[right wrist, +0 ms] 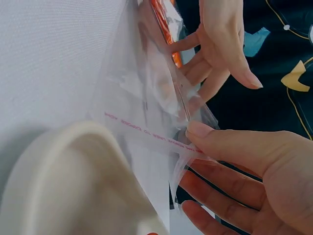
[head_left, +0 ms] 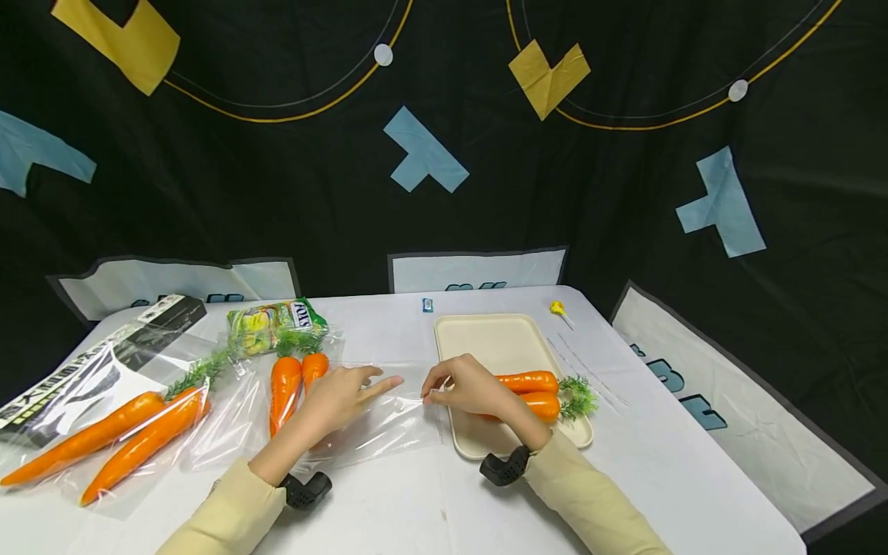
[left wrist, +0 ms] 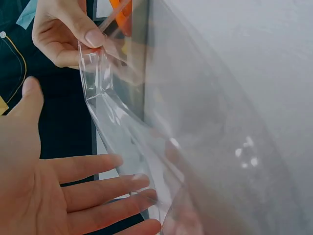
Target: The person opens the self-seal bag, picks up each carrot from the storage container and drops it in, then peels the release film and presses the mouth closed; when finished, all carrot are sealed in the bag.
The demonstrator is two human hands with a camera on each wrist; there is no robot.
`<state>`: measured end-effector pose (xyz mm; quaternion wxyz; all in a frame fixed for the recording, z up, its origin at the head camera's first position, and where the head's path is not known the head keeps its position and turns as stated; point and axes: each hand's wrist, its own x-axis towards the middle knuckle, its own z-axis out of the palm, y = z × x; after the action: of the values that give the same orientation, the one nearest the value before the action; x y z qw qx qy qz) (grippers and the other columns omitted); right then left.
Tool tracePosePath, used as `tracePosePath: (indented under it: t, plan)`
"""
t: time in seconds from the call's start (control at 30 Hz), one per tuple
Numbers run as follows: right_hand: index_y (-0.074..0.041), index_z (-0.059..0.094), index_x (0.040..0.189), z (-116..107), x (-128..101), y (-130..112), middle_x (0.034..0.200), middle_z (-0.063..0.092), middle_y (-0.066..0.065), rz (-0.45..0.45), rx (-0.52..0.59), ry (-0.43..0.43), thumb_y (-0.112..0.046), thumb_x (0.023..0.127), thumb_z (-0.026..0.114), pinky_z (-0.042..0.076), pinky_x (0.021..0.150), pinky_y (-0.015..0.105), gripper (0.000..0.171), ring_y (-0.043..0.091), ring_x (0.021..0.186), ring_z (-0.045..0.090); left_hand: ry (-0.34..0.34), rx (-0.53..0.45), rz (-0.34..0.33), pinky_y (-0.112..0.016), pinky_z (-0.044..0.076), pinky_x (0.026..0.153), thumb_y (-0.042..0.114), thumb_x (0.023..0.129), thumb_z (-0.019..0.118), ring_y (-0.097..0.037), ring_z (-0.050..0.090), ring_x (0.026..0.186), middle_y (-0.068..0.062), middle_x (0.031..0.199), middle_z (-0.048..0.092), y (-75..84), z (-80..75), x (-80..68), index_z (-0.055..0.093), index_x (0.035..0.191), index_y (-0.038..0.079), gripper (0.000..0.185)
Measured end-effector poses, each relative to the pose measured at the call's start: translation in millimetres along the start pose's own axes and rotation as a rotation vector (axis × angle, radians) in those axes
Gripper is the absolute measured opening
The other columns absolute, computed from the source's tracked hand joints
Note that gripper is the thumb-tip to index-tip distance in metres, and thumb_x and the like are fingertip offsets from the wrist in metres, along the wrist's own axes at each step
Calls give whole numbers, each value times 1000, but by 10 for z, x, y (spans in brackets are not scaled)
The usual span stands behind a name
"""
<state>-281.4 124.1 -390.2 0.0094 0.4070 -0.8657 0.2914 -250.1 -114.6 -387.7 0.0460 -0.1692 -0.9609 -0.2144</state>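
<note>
A clear plastic bag [head_left: 398, 428] lies flat on the white table, its open edge toward the cream tray [head_left: 486, 331]. My right hand [head_left: 468, 385] pinches that edge between thumb and fingers; red print runs along the adhesive flap [right wrist: 142, 128] in the right wrist view. My left hand [head_left: 343, 401] is over the bag's other part with fingers extended. In the left wrist view its spread fingers [left wrist: 105, 191] lie against the film, the thumb apart. Two orange carrots [head_left: 527, 381] with green tops rest on the tray, partly hidden behind my right hand.
At the left lie two long carrots [head_left: 142, 432] in clear film, and another bagged pair [head_left: 284, 389] nearer my left hand. Behind them are a green packet [head_left: 274, 324] and a black-and-white package [head_left: 139, 339]. A small blue sachet [head_left: 427, 305] and a yellow-handled tool [head_left: 558, 308] lie at the back.
</note>
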Motion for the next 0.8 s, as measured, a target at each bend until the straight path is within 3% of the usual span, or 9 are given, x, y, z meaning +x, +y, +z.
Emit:
tracePosePath:
  t: [0.2,0.47,0.8]
  plan:
    - [-8,75,85,-16,-2,-14,80,70,-9,-11,-5,9,-15,85,75,53,75,29,7,3,79,60,20,14,-21,-54,50,79,64,93,44,-36,64,101,-15,109,69,-9,9,-5,69,116,6,67]
    - [-8,75,85,-31,-2,-22,80,69,-9,-8,10,4,-13,84,75,54,75,29,5,2,78,60,24,98,25,-49,52,65,32,97,57,-32,66,90,-11,103,71,-2,16,-44,72,110,8,31]
    - [-8,75,86,-49,-12,-6,82,70,-9,8,13,3,-14,85,75,53,75,27,6,4,80,61,21,133,36,-51,53,68,34,97,57,-34,65,96,-11,109,69,-57,21,-134,70,115,8,34]
